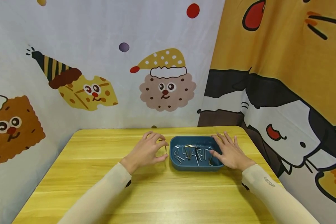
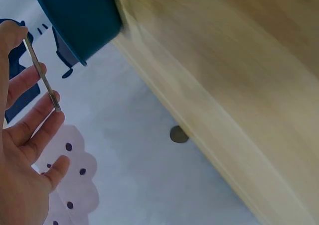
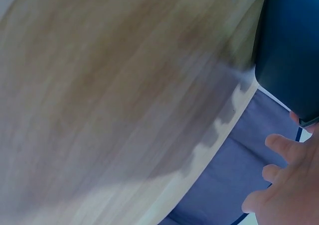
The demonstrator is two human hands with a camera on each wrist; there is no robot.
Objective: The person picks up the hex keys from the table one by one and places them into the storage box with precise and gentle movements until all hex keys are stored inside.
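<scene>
My left hand (image 1: 147, 150) is just left of the blue plastic bin (image 1: 196, 168), pinching a thin metal hex key (image 2: 42, 75) between thumb and fingertips. In the left wrist view the key slants across the fingers, apart from the bin. Several L-shaped hex keys (image 1: 190, 152), silver, brass-toned and black, lie loose inside the bin. At the bin's right end, my right hand (image 1: 231, 154) rests on the rim with fingers spread and the thumb reaching over the edge. The right wrist view shows its fingers (image 3: 284, 148) near the bin's corner, one partly hidden behind it.
A wood-grain table (image 1: 168, 193) carries the bin near its far edge. Behind it hangs a white curtain (image 1: 100, 31) with cartoon prints, and a yellow printed curtain (image 1: 285, 56) hangs to the right.
</scene>
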